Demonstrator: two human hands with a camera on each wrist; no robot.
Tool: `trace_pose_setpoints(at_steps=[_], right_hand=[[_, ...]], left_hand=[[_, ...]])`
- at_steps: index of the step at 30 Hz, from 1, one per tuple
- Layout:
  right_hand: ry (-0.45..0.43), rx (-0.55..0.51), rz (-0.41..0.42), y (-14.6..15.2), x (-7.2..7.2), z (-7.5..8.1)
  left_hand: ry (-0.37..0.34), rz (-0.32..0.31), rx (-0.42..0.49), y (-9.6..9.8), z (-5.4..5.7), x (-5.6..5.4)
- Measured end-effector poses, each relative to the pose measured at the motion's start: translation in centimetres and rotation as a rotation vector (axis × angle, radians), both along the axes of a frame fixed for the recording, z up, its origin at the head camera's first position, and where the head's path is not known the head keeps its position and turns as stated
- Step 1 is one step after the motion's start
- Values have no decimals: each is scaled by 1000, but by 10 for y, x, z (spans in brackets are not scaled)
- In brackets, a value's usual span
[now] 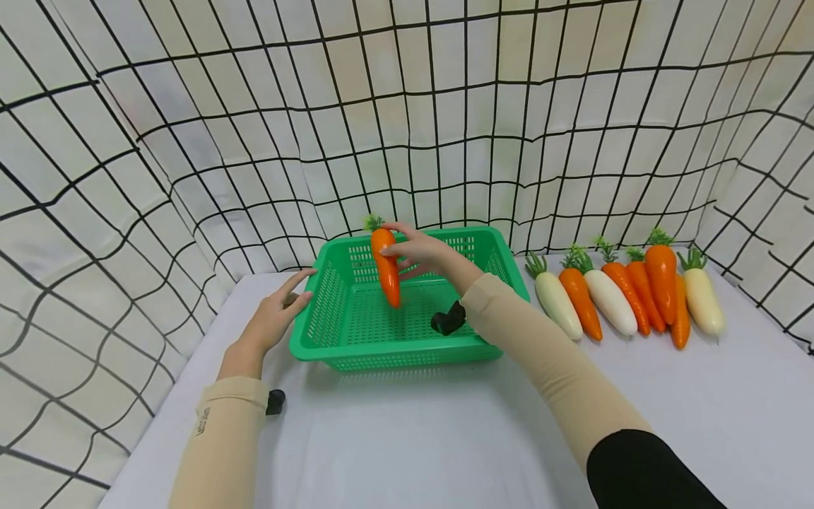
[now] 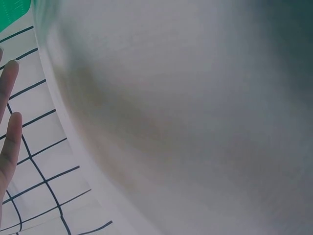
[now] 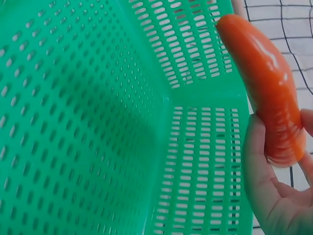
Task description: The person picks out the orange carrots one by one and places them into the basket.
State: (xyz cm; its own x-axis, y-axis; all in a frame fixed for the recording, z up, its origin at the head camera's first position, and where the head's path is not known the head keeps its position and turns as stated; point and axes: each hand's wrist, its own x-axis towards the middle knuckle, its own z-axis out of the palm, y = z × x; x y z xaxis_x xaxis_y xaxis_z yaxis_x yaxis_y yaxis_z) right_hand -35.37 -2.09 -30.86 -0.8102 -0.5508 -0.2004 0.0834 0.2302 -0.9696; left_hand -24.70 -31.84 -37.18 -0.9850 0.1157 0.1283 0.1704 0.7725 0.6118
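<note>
An orange carrot (image 1: 385, 265) with a green leafy top is gripped near its upper end by my right hand (image 1: 421, 252). It hangs tip downward over the back left part of a green plastic basket (image 1: 407, 357). In the right wrist view the carrot (image 3: 269, 88) shows between thumb and fingers, close to the perforated basket wall (image 3: 200, 161). My left hand (image 1: 270, 319) is at the basket's left rim, its fingers extended toward it; whether they touch is hard to tell. Two fingers of the left hand (image 2: 9, 132) appear at the edge of the left wrist view.
To the right of the basket, several carrots (image 1: 580, 304) and white radishes (image 1: 610, 302) lie in a row on the white tablecloth (image 1: 407, 438). A black grid net (image 1: 464, 134) over white cloth stands behind the table and along both sides.
</note>
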Motion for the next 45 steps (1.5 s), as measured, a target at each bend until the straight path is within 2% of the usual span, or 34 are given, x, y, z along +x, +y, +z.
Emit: trace_pose_setpoints(at_steps=[9,16,20,24,32,38,43,45], right_hand=[[-10,-7,14,-23,-1,-1],[-38,15,81,-36,-4,-7],[-46,65,122,-39,-3,-13],[-30,114,137,-38,-3,-20],[-61,188,173,-41,-3,-34],[-67,249,209,-43,-4,-40],[-37,357,277,-41,-5,-42],[5,414,302,-40,-5,-42]], left_hand=[[6,-8,9,0,1,0],[8,-4,27,0,-1,-1],[6,-4,32,2,0,-1],[-3,-3,43,4,-2,-2],[-15,8,44,4,-6,0],[-15,21,36,1,-5,1],[-13,24,29,0,-5,0],[-15,21,32,0,-5,-1]])
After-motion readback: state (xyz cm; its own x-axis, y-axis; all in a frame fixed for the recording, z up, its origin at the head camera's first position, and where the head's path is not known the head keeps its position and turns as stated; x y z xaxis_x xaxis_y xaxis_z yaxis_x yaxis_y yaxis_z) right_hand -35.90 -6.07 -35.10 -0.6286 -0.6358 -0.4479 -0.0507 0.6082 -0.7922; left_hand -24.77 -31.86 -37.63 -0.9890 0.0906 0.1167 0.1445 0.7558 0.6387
